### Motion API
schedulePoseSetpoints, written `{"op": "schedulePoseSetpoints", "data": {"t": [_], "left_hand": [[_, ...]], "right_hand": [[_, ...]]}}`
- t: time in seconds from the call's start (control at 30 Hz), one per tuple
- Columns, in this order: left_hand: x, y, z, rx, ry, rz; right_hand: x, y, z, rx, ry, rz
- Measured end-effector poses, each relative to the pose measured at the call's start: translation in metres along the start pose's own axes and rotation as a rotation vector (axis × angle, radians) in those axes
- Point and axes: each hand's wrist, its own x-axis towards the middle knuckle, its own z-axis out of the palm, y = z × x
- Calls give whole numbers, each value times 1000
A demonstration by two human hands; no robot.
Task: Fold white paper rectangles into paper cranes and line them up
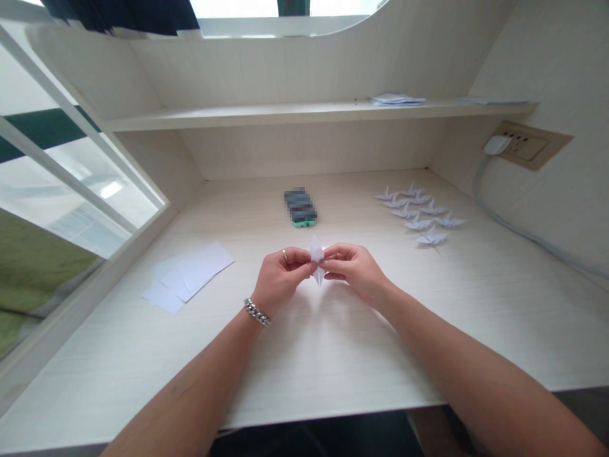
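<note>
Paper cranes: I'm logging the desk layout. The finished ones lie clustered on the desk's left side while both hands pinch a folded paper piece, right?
No. The head view shows the paper cranes clustered on the right of the desk; left hand and right hand do pinch the folded paper piece.

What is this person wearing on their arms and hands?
No sleeves or gloves are in view on either arm. The left hand has a silver-coloured ring on one finger and a chunky silver-coloured chain bracelet at the wrist. The right hand wears nothing visible.
</note>
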Motion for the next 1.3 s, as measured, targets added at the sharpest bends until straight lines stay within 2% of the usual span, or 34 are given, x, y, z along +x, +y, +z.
{"op": "schedulePoseSetpoints", "data": {"t": [0.23,0.43,0.57,0.7,0.83,1.3], "left_hand": [[0,0,0,-45,-6,-15],[-1,5,0,61,-11,39],[-1,6,0,92,-8,29],[-1,4,0,20,12,-27],[0,3,-1,36,13,-40],[2,-2,-3,40,24,-48]], "right_hand": [[1,2,-2,89,-63,10],[-2,-2,-1,115,-91,17],[-2,-1,1,37,-39,-13],[0,2,2,-36,11,-76],[2,4,2,-75,17,-130],[3,9,-1,-152,-2,-159]]}}
